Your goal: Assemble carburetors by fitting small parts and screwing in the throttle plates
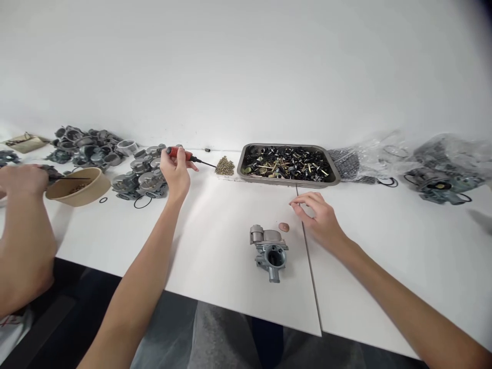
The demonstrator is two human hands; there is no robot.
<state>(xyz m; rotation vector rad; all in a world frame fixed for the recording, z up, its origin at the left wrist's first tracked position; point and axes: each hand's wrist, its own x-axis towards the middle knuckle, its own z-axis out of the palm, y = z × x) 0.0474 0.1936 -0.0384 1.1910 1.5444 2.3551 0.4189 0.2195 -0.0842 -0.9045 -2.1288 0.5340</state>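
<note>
My left hand [176, 171] is closed around a screwdriver [180, 153] with a red and black handle. Its dark shaft points right, and the tip is at the edge of a small heap of brass screws [225, 166]. My right hand [315, 212] hovers over the table with thumb and fingertips pinched together; whatever is between them is too small to make out. Below and left of that hand a grey metal carburetor [271, 252] rests on the white table, its round bore facing me. Just behind it lies a small brownish disc-like piece [284, 227].
Behind the carburetor stands a metal tray [249, 178] full of mixed small parts. More carburetors [140, 177] cluster at left, beside a paper bowl [79, 192] and a co-worker's hand [23, 179]. Plastic-wrapped parts [442, 177] lie at right. A seam [310, 271] crosses the table.
</note>
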